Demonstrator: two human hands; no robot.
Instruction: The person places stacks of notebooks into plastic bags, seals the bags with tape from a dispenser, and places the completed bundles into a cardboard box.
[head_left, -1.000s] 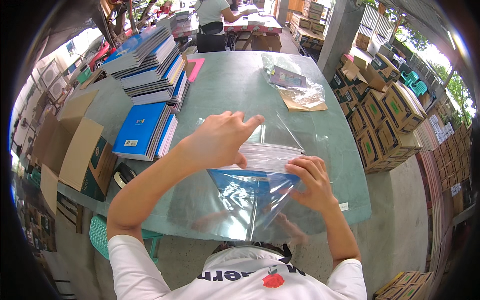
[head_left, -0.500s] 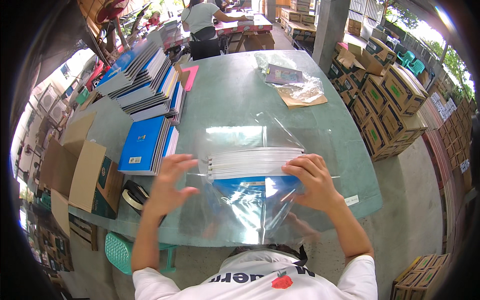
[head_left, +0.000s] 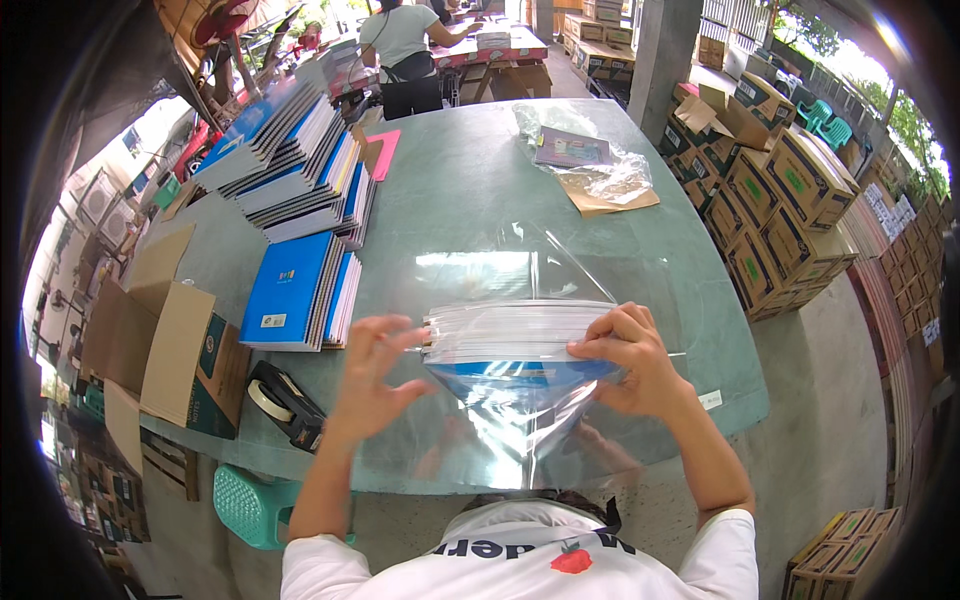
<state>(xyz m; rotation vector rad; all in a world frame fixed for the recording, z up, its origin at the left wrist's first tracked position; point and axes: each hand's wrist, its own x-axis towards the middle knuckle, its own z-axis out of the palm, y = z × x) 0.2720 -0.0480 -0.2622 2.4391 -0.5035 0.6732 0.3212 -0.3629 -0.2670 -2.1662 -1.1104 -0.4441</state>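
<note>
A stack of spiral notebooks (head_left: 520,330) with white page edges and a blue cover stands before me, inside a sheet of clear plastic film (head_left: 530,440). The film's near part folds to a point toward me and shines with glare. At the stack's right end my right hand (head_left: 635,355) has its fingers bent and pressed on the film and the corner. My left hand (head_left: 378,375), a little blurred, is at the left end with thumb and fingers apart. Its fingertips are close to the film there; whether they touch it I cannot tell.
More blue spiral notebooks (head_left: 290,290) are piled on the table's left. A black tape dispenser (head_left: 285,405) and an open carton (head_left: 175,360) are nearby. At the far right lie crumpled plastic and brown paper (head_left: 605,195). Stacked cartons (head_left: 785,220) stand right; a person (head_left: 400,50) works behind.
My left hand has moved right, toward the stack's left end. Less blue cover shows beneath the film's near fold, and my right hand stays at its corner.
</note>
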